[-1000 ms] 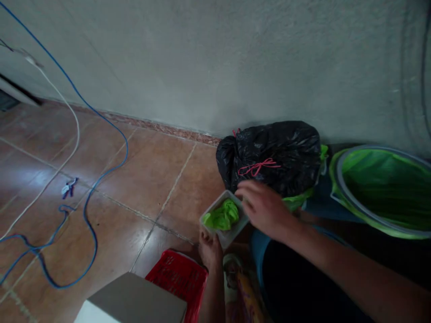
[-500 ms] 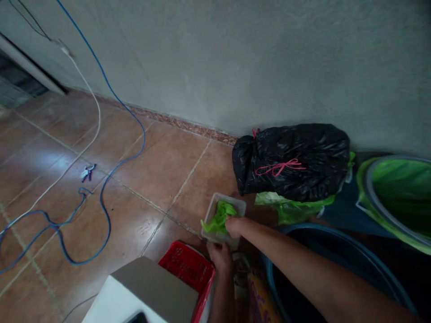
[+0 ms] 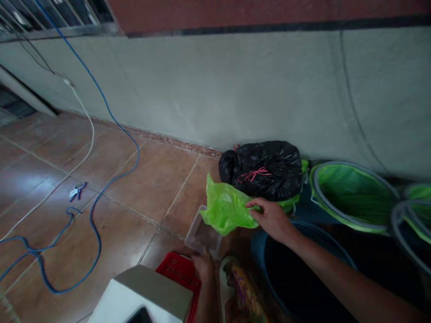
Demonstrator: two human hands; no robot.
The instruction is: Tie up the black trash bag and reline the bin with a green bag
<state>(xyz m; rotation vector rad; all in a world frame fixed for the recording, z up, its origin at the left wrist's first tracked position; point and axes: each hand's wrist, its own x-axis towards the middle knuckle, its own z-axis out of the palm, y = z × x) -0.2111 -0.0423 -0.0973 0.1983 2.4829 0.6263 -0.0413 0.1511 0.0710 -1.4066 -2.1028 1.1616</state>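
I record right hand (image 3: 270,218) pinching green bag (image 3: 227,205); left hand (image 3: 204,265), fingers unclear, presumably steadies clear tub (image 3: 203,232) by near edge.

You have one clear tub (image 3: 201,235), one hand-held green bag (image 3: 226,207), one black bag (image 3: 278,168), one red basket (image 3: 178,269), one white box (image 3: 151,287), one white cord (image 3: 93,131).

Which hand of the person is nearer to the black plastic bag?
Right. The right hand is just below the black bag in view; the left hand is farther, at the clear container.
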